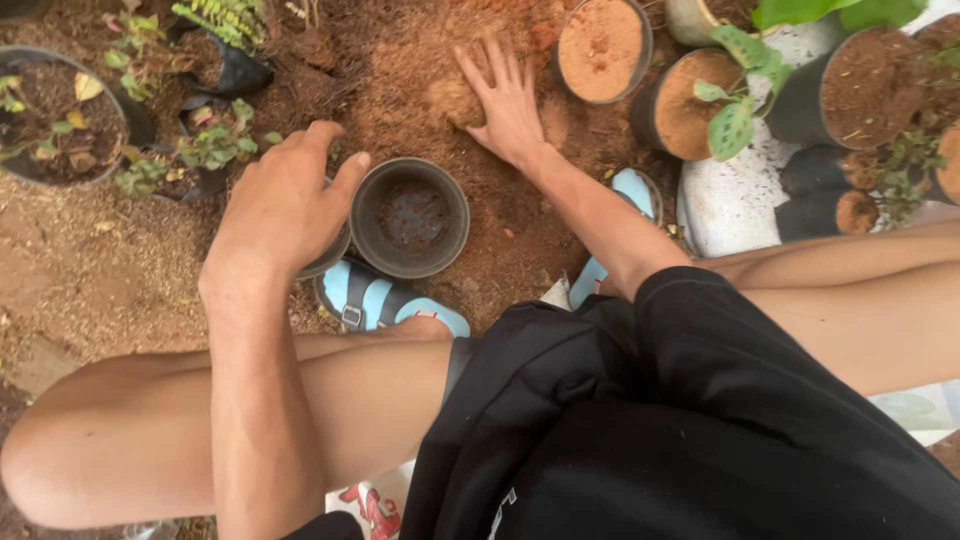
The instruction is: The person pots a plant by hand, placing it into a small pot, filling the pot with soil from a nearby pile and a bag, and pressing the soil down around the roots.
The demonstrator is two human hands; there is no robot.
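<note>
My left hand (285, 200) grips the rim of a dark plastic pot (330, 255) that is mostly hidden under it. Right beside it stands a second dark pot (411, 216), almost empty, with a thin layer of soil at its bottom. My right hand (503, 100) lies flat with fingers spread on a heap of reddish-brown soil (420, 70), pressing against a clump of it. I sit low with bare knees and light blue sandals (375, 300) just behind the pots.
Pots filled with soil (602, 48) stand at the upper right, some with green leafy plants (735, 110). A white sack (735, 200) lies under them. Black grow bags with small plants (215, 140) and a round pot (60, 115) sit at the upper left.
</note>
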